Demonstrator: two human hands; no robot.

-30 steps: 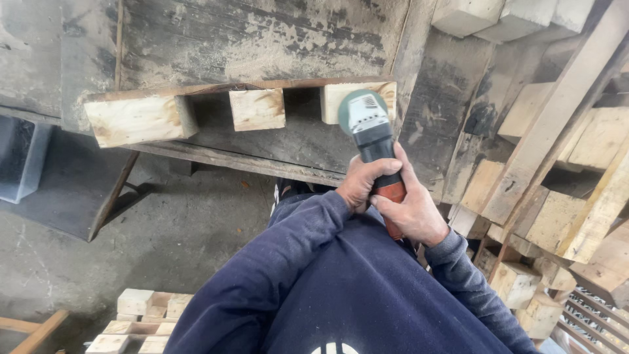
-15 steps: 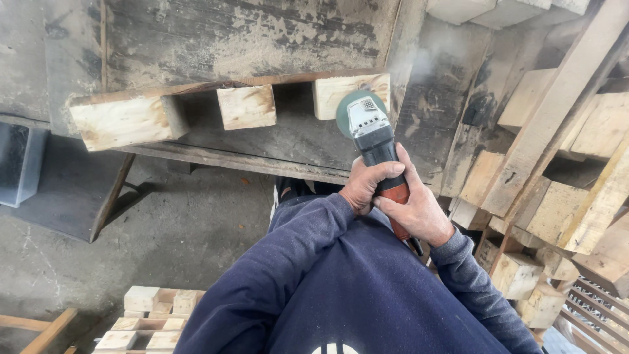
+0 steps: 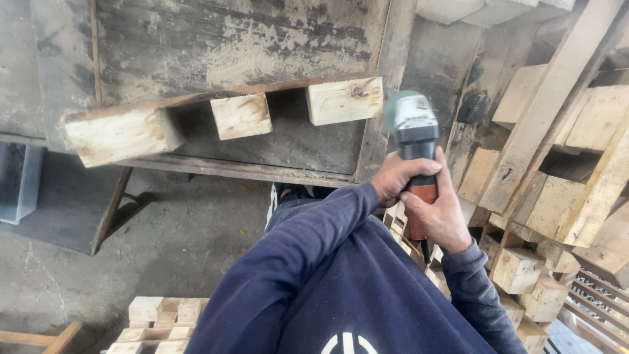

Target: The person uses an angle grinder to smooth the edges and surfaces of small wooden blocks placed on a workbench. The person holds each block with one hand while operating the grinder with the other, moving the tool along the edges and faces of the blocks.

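Both hands grip an angle grinder [image 3: 414, 134] with a green head, black body and orange rear. My left hand [image 3: 395, 178] wraps the body from the left, in a navy sleeve. My right hand [image 3: 440, 213] holds the orange rear part from the right. The grinder's head sits just right of a worn wooden pallet [image 3: 229, 46] lying on a bench, beside the rightmost of its three pale wooden blocks [image 3: 344, 100]. The middle block [image 3: 241, 116] and the left block [image 3: 118, 136] stick out along the pallet's near edge.
A stack of pallet boards and blocks [image 3: 557, 164] fills the right side. More loose wood blocks [image 3: 160, 318] lie on the concrete floor at the bottom left. A grey bin [image 3: 18, 183] stands at the left edge.
The grinder and both hands have shifted to the right, off the rightmost block's face and past its right end. The view has swung along with them.
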